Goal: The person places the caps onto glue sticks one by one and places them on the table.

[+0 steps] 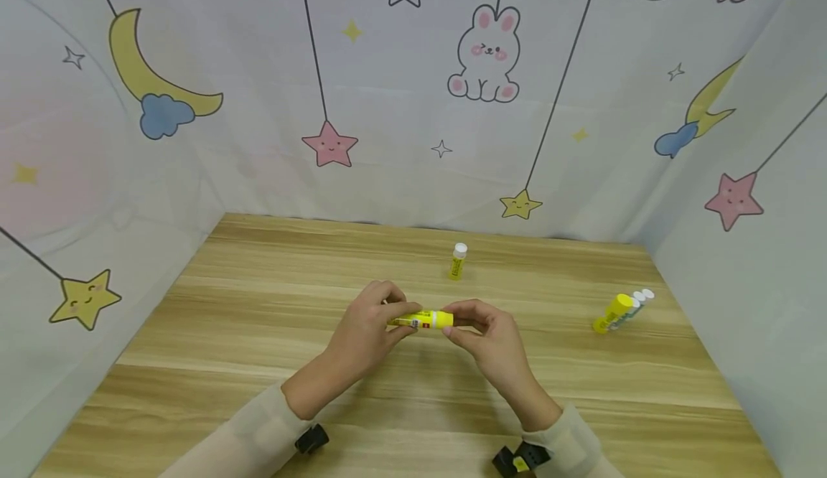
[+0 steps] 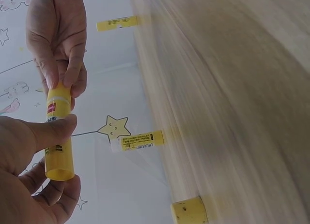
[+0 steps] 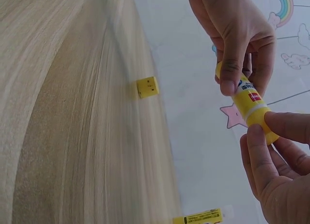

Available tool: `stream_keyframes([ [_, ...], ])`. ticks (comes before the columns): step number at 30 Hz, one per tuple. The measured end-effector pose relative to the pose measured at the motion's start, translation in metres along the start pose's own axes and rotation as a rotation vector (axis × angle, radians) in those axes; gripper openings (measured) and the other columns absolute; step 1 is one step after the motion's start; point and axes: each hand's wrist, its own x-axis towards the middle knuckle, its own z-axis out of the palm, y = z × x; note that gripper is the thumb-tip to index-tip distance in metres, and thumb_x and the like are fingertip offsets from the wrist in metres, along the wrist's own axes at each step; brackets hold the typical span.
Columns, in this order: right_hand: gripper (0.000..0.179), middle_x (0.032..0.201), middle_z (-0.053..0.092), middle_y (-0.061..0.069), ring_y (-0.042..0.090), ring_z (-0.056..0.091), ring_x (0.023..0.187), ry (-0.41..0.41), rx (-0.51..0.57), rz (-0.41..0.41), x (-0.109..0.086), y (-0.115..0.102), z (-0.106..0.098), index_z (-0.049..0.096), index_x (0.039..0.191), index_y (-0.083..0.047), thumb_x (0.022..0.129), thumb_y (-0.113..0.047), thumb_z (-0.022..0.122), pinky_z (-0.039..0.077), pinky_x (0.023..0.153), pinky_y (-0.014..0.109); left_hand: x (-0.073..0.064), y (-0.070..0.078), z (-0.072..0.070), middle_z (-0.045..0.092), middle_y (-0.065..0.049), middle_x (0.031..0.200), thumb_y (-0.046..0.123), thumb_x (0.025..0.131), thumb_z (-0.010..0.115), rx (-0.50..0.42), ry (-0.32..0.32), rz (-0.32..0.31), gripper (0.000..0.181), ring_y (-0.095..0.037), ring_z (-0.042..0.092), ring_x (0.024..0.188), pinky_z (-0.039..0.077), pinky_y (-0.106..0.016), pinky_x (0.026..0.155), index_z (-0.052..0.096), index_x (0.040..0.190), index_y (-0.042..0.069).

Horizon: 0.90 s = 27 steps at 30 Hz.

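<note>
A yellow glue stick is held level above the middle of the table, between both hands. My left hand grips its body with thumb and fingers; in the left wrist view the yellow glue stick shows its round bottom end. My right hand pinches the yellow cap at the other end, with the thumb and fingertips on it. The cap sits on the stick, beside a white band. Behind the hands, a yellow glue stick with a white top stands upright.
To the right stand a yellow-capped glue stick and, close behind it, white-topped sticks. A short yellow piece is on the wooden table, hidden in the head view. A patterned curtain borders the table.
</note>
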Motion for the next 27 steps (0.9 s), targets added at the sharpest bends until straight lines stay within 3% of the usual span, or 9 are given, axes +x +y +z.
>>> stream_keyframes([
  [27, 0.019, 0.106, 0.075, 0.002, 0.021, 0.07, 0.097, 0.042, -0.008, 0.039, 0.0006, -0.0038, 0.0009, 0.078, 0.1, -0.012, 0.083, -0.004, 0.083, 0.06, 0.079, 0.028, 0.0027, 0.0016, 0.0028, 0.047, 0.008, 0.081, 0.02, 0.07, 0.093, 0.037, -0.007, 0.059, 0.035, -0.008, 0.044, 0.076, 0.043, -0.019, 0.064, 0.082, 0.104, 0.016],
])
